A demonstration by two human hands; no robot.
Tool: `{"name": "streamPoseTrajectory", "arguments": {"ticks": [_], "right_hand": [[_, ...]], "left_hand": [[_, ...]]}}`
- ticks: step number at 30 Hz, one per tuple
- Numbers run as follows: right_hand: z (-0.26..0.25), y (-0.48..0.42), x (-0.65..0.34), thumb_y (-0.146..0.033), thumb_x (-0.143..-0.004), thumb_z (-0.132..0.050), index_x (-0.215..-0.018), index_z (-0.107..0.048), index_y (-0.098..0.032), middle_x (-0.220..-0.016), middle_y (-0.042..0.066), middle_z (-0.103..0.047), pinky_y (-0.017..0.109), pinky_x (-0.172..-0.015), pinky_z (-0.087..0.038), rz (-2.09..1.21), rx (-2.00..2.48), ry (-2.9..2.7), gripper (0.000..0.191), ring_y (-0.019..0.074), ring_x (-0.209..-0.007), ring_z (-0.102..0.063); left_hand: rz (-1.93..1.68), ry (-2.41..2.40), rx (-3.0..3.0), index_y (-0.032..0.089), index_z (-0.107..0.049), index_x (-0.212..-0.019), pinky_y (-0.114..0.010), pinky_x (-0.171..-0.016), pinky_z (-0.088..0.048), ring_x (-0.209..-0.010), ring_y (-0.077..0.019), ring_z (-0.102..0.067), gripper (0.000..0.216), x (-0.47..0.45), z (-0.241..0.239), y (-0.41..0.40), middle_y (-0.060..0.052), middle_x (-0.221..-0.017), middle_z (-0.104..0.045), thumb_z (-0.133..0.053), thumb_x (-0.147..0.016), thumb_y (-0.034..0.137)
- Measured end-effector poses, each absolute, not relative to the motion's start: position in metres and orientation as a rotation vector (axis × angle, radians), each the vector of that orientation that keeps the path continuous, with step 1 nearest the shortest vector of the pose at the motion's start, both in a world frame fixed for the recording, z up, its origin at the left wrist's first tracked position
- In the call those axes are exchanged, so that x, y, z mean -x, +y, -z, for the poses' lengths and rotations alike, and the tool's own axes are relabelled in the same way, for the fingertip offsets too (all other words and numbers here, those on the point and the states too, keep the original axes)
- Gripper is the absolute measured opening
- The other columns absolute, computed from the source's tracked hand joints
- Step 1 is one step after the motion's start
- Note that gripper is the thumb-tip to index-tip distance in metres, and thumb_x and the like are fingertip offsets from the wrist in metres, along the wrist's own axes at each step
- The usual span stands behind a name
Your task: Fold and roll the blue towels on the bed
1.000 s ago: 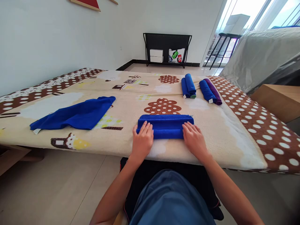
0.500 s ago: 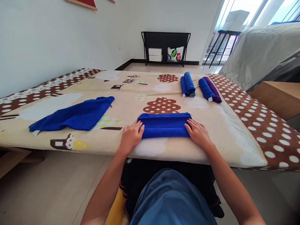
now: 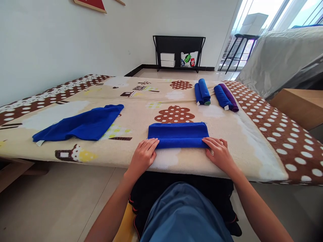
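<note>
A blue towel [image 3: 178, 131], folded into a long strip, lies in front of me near the bed's front edge. Its near side forms a raised fold running from left to right. My left hand [image 3: 143, 154] is closed on the left end of that fold, fingertips on top and thumb at the near side. At the right end, my right hand [image 3: 220, 153] pinches the same fold in a similar way. Off to the left, a second blue towel [image 3: 80, 124] lies loosely spread and slanted, with a white tag at its near corner.
Rolled blue towels [image 3: 202, 91] lie at the back right, beside another blue roll [image 3: 223, 96] and a purple roll [image 3: 230, 97]. Everything rests on a patterned blanket [image 3: 141, 117]. A cardboard box [image 3: 297, 106] stands beyond the right edge; a black rack [image 3: 179, 43] is by the far wall.
Both hands have shifted from the towel's ends toward its near edge and now grip the near fold. The far half of the strip looks flatter. The other towels stay put.
</note>
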State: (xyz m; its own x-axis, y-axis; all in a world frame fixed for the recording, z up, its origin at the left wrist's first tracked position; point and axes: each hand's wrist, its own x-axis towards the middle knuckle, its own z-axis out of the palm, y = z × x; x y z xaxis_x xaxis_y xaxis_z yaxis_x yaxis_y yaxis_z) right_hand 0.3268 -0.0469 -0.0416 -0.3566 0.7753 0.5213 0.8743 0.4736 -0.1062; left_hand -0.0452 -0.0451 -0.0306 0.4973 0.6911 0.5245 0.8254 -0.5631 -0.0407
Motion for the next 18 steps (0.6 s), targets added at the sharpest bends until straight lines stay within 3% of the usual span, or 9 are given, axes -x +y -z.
{"name": "streamPoseTrajectory", "arguments": {"ticks": [9, 18], "right_hand": [[0.037, -0.021, -0.312, -0.011, -0.086, -0.048, -0.117, -0.065, -0.019, -0.118, 0.007, -0.071, 0.041, -0.104, -0.03, 0.214, 1.491, -2.177, 0.036, 0.0217, -0.111, -0.062], [0.018, -0.03, -0.311, -0.018, -0.092, -0.046, -0.109, -0.07, -0.021, -0.103, 0.004, -0.072, 0.039, -0.098, -0.034, 0.107, 1.651, -2.248, 0.03, 0.0216, -0.102, -0.063]], "left_hand": [[0.603, -1.372, 2.41, 0.013, -0.065, -0.121, -0.044, -0.1, -0.045, -0.11, -0.0291, -0.063, 0.04, 0.034, 0.027, -0.019, -0.012, -0.115, -0.071, -0.049, -0.086, 0.005], [0.45, -1.598, 2.395, 0.015, -0.064, -0.112, -0.042, -0.085, -0.048, -0.093, -0.028, -0.065, 0.034, 0.029, 0.001, -0.029, -0.011, -0.098, -0.071, -0.047, -0.084, 0.005]]}}
